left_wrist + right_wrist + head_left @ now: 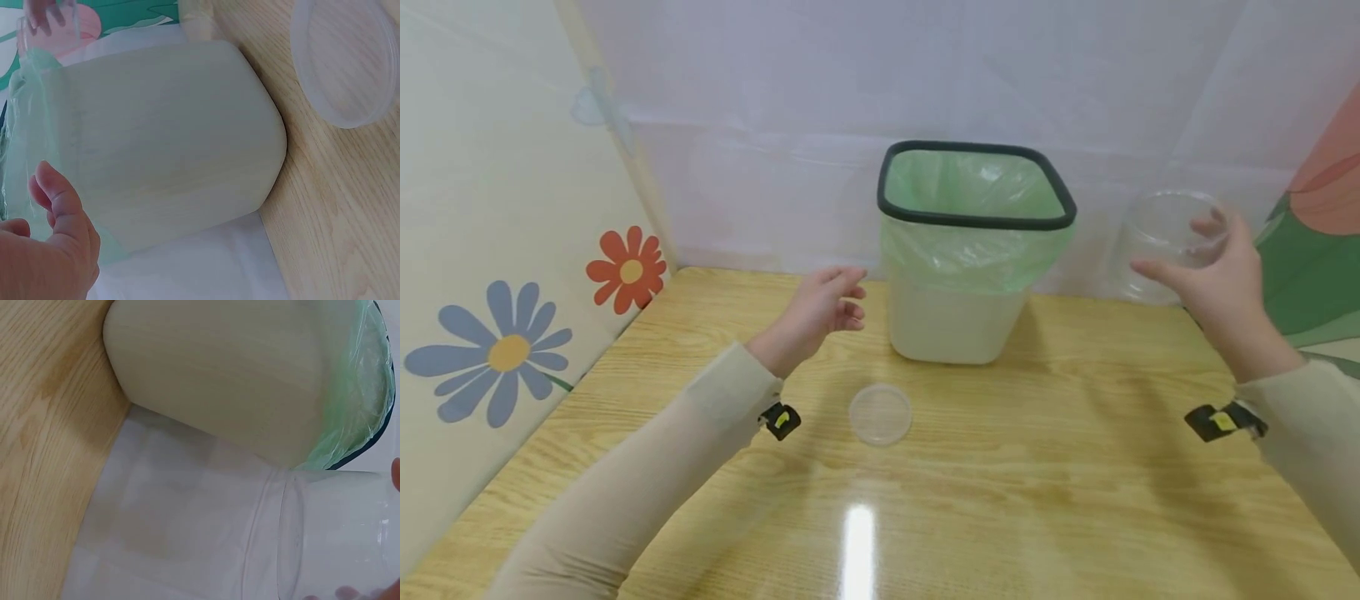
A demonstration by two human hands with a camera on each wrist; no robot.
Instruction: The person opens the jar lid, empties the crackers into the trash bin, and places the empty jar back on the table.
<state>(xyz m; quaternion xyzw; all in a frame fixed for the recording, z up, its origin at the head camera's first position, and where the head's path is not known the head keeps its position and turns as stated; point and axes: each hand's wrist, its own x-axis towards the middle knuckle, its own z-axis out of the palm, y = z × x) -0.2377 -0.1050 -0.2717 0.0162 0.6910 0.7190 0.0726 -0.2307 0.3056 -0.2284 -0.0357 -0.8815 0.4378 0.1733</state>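
A clear, see-through plastic container [1150, 237] is raised above the table at the right; the right hand [1228, 287] grips it round the side, thumb toward the front. In the right wrist view the container [334, 531] appears beside the lined bin, with fingertips along its edge. The left hand [816, 312] is in the air just left of the bin, fingers loosely bent and holding nothing. On the table in front of the bin lies a round translucent lid [881, 414], also visible in the left wrist view.
A pale waste bin [951, 329] with a black rim and green liner bag [970, 258] stands at the back of the wooden table [1037, 475]. Behind it hangs a white cloth [760, 192]. Flower-patterned panels flank both sides.
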